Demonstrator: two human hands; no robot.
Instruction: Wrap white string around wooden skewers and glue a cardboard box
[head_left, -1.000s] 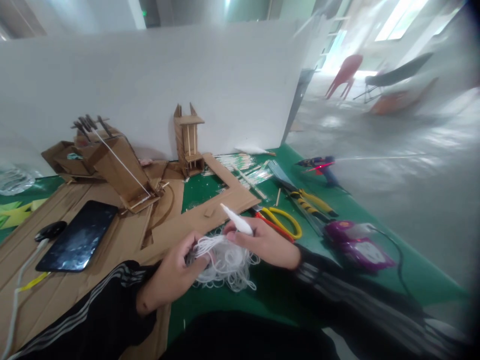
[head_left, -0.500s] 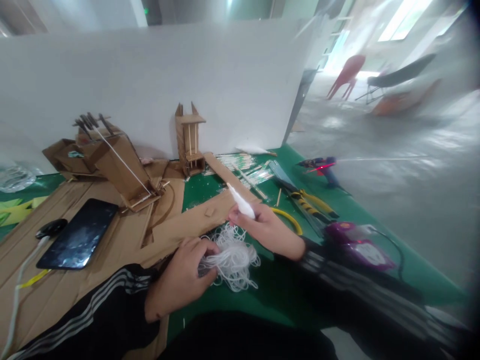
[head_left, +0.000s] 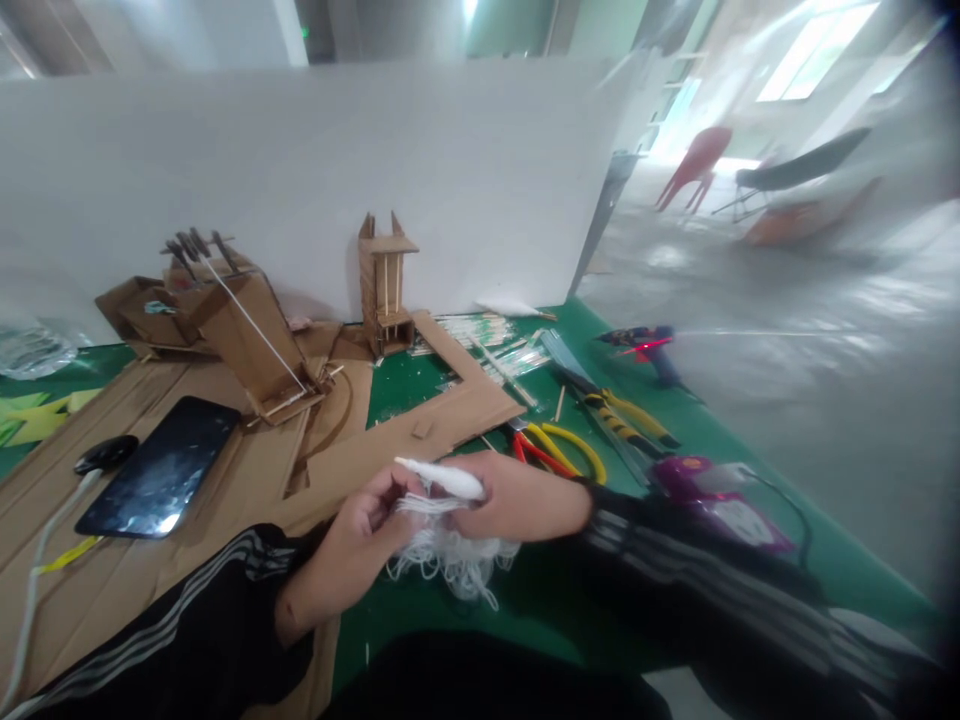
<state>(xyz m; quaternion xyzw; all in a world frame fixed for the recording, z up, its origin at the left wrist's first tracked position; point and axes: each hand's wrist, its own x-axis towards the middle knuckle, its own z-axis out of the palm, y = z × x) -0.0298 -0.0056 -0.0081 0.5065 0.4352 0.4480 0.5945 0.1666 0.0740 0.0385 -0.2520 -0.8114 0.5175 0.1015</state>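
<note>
My left hand (head_left: pixel 352 535) is closed on strands of a loose white string tangle (head_left: pixel 457 565), which hangs over the green tabletop below both hands. My right hand (head_left: pixel 517 495) grips a white tapered spindle (head_left: pixel 450 480), apparently string wound on a thin stick, with its tip toward my left fingers. The two hands almost meet, and the right fingertips are partly hidden behind the spindle and string. Just beyond my right hand lie red-handled pliers or cutters (head_left: pixel 541 455) and yellow-handled scissors (head_left: pixel 574 440). An L-shaped cardboard strip (head_left: pixel 480 400) lies past my fingers.
Cardboard models (head_left: pixel 251 335) and a cardboard tower (head_left: pixel 386 285) stand before a white partition (head_left: pixel 465 170). At left are a black tablet (head_left: pixel 161 465) and cable (head_left: pixel 34 580). Pliers (head_left: pixel 634 425), a purple device (head_left: pixel 720 500) and a glue gun (head_left: pixel 652 350) lie right. Bundled sticks (head_left: pixel 510 355) lie behind.
My right hand has moved down and left, bringing the spindle from upright to nearly level over the string tangle. My left hand has lifted some strands up to it. The red handle has come into view.
</note>
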